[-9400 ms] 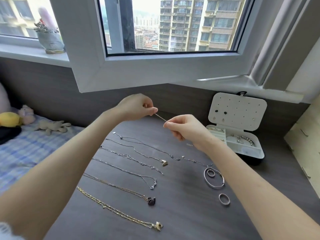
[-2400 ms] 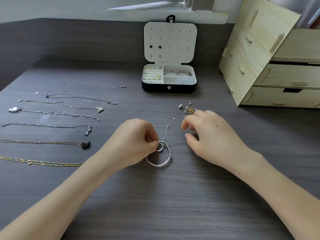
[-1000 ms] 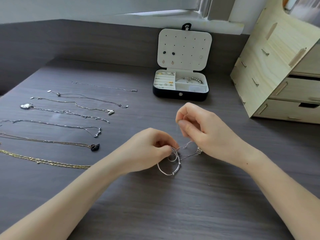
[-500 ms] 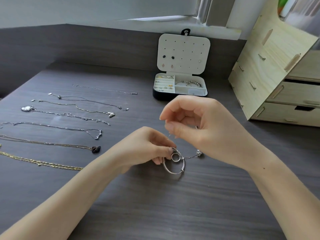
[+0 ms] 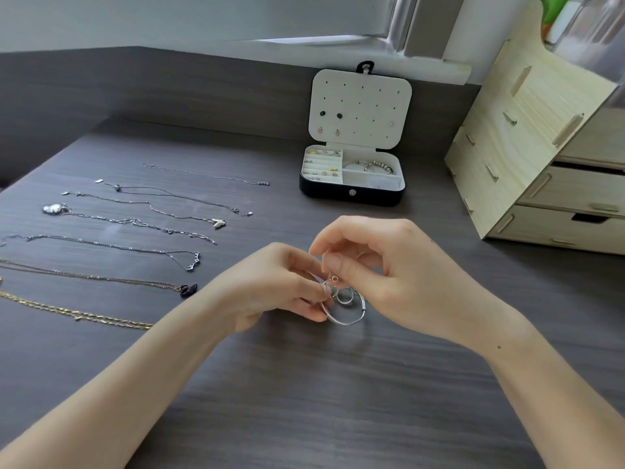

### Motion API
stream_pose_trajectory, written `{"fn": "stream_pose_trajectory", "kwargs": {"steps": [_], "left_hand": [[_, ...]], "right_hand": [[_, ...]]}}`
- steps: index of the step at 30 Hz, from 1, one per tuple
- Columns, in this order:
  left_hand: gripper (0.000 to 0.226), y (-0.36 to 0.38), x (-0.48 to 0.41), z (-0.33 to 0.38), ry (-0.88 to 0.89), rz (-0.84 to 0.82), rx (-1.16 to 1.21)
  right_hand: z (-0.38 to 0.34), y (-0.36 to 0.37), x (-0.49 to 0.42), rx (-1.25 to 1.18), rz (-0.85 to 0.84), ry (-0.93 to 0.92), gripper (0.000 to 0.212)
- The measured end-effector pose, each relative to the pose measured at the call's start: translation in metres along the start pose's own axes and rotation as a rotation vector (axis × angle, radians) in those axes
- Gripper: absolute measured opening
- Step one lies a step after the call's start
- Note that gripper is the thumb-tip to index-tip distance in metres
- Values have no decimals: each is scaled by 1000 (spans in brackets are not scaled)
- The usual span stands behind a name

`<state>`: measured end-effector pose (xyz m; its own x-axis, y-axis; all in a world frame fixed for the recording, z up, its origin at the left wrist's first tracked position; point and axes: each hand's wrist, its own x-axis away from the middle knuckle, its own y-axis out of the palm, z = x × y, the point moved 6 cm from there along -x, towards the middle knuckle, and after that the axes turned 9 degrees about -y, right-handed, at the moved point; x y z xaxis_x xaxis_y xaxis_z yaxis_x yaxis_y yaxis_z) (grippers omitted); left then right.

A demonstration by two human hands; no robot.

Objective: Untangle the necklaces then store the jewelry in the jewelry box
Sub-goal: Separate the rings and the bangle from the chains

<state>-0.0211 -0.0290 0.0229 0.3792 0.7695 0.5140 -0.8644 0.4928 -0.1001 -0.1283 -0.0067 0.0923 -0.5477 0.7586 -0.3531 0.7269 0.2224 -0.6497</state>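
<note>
A silver bangle (image 5: 350,320) with a small ring (image 5: 345,297) inside its loop lies on the dark table, with a thin chain caught on it. My left hand (image 5: 274,282) pinches the bangle's left rim. My right hand (image 5: 378,265) pinches the thin chain and its small clasp (image 5: 334,278) just above the bangle. Several untangled necklaces (image 5: 135,225) lie in straight rows at the left. The jewelry box (image 5: 351,191) stands open at the back, its white lid up, with earrings and a beaded bracelet (image 5: 375,165) inside.
A pale wooden drawer organiser (image 5: 548,157) stands at the right, close to the box. The dark wooden table (image 5: 304,401) runs to a grey wall panel at the back, under a window sill.
My right hand has come down and left, closer to my left hand, now pinching the chain right above the bangle. The stretch of chain to the right of the bangle is no longer visible.
</note>
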Motion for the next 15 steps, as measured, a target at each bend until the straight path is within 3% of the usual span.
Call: {"fn": "stream_pose_trajectory", "kwargs": {"steps": [6,9,12,15], "left_hand": [[16,0,0,1,1,-15,-9],[14,0,0,0,-4,1,3],[16,-2,0,1,7,21,-1],[18,-1,3,4,38,9,-24]], "right_hand": [[7,6,6,-11,-122,67,28],[14,-7,6,-44,-2,106,31],[35,-21,6,72,110,144,28],[58,-19,6,139,52,233,23]]}}
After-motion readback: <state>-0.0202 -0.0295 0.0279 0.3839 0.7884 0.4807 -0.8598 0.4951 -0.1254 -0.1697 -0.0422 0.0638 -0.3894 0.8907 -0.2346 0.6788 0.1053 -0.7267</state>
